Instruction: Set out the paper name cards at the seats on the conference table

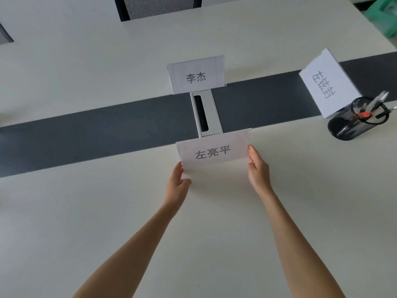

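A white name card (pixel 213 149) in a clear stand sits upright on the near half of the white conference table (pixel 214 222), at the edge of the dark centre strip. My left hand (pixel 178 182) touches its lower left corner and my right hand (pixel 256 166) presses its right edge, fingers extended. A second name card (pixel 196 74) stands on the far side of the strip. A third name card (pixel 327 82) stands turned at the right.
A silver cable hatch (pixel 206 114) crosses the dark strip (pixel 96 130) between the two middle cards. A black mesh pen cup (pixel 357 119) with pens stands at the right. A mesh-backed chair (pixel 158 7) is at the far side. Something green (pixel 384 16) sits top right.
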`<state>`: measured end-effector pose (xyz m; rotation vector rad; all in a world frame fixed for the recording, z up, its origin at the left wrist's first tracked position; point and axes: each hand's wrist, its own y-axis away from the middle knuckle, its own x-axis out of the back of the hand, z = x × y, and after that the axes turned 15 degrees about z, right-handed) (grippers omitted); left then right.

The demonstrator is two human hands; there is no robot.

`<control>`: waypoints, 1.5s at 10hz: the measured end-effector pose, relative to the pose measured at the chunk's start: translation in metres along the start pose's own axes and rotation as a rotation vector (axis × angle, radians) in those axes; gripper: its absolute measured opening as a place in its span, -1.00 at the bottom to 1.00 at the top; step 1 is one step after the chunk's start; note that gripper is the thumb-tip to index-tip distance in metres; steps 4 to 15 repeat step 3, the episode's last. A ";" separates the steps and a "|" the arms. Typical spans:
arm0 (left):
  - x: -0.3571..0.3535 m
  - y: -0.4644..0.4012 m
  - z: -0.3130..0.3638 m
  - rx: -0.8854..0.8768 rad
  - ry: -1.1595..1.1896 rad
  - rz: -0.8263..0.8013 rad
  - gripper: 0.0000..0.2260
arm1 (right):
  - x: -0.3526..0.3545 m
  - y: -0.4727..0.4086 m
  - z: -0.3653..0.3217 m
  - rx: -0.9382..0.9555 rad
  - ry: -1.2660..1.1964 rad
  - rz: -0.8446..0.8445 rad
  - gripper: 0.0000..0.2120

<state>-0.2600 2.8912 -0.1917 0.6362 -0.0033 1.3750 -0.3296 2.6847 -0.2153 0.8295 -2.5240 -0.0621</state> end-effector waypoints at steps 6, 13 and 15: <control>0.030 0.030 -0.016 -0.253 -0.450 0.051 -0.60 | 0.003 0.043 0.019 0.196 0.190 0.092 -0.51; 0.030 0.030 -0.016 -0.253 -0.450 0.051 -0.60 | 0.003 0.043 0.019 0.196 0.190 0.092 -0.51; 0.030 0.030 -0.016 -0.253 -0.450 0.051 -0.60 | 0.003 0.043 0.019 0.196 0.190 0.092 -0.51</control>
